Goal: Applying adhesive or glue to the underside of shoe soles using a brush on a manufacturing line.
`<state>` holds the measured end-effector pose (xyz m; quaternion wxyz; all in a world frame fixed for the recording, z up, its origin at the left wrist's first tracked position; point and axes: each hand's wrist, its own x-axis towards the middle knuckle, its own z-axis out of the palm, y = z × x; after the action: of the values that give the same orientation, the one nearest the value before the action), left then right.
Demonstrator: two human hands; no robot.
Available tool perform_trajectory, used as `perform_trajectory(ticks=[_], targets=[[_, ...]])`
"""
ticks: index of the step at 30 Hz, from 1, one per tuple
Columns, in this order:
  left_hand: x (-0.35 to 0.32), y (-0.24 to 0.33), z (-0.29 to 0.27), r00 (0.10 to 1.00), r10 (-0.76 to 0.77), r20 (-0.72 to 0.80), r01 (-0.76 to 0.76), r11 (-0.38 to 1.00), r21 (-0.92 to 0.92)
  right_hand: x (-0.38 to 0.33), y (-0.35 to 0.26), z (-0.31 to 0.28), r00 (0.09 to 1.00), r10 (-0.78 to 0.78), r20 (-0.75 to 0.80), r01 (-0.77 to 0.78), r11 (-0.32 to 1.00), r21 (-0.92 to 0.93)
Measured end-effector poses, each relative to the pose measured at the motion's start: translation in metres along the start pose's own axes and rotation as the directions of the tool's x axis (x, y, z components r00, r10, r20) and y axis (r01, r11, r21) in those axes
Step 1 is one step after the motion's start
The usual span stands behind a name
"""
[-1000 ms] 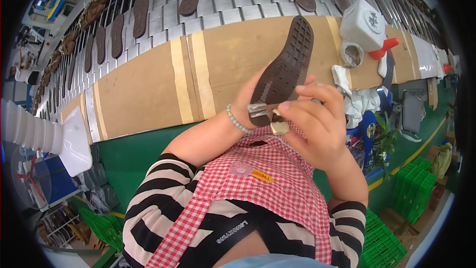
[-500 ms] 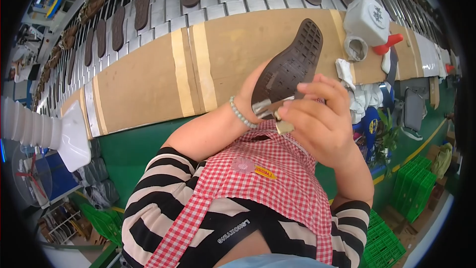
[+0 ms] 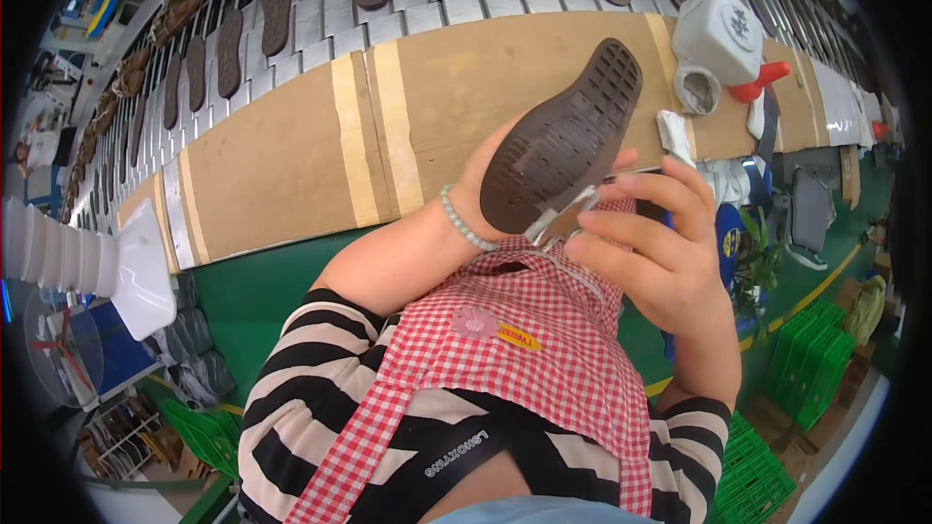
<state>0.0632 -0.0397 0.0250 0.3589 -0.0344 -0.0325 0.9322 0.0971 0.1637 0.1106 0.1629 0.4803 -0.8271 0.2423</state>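
My left hand is closed around a dark brown shoe sole from behind and holds it up, tilted, with its treaded face toward me. Most of these fingers are hidden behind the sole. My right hand pinches a small flat tool with a shiny, pale metallic edge and a tan part. Its edge lies at the near end of the sole; whether it touches, I cannot tell. The right fingers are bent, partly spread above the tool. Beneath both hands is a red-and-white checked apron.
A cardboard-covered bench spans the view, with a slatted metal conveyor carrying brown soles beyond it. Toward the right stand a white jug, a small round pot and a red-handled item. A white duct hood is at left.
My right hand has shifted slightly right, its fingers lifting and spreading more. The tool has moved right along the sole's near end, uncovering more of it. The sole has turned slightly.
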Motion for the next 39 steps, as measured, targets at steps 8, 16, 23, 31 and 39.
perform_trajectory(ticks=[8,16,23,31,39], targets=[[0.004,0.004,0.002,0.997,0.07,0.011,-0.071,0.99,0.118,-0.009,-0.017,0.017,0.881,0.452,-0.138,-0.387,0.858,0.337],[0.003,0.002,0.0,0.993,0.109,0.05,-0.111,0.992,0.051,-0.01,-0.014,0.018,0.75,0.609,-0.259,-0.542,0.79,0.288],[0.002,0.002,-0.005,0.993,0.068,0.098,-0.074,0.995,0.067,-0.01,0.001,0.011,0.762,0.56,-0.325,-0.521,0.828,0.206],[0.003,-0.006,-0.003,0.987,0.137,0.081,-0.147,0.98,0.135,-0.01,0.019,-0.003,0.794,0.51,-0.331,-0.498,0.858,0.126],[-0.004,-0.013,0.014,0.992,0.109,0.064,-0.118,0.978,0.17,-0.003,0.022,-0.008,0.812,0.47,-0.346,-0.496,0.868,0.016]])
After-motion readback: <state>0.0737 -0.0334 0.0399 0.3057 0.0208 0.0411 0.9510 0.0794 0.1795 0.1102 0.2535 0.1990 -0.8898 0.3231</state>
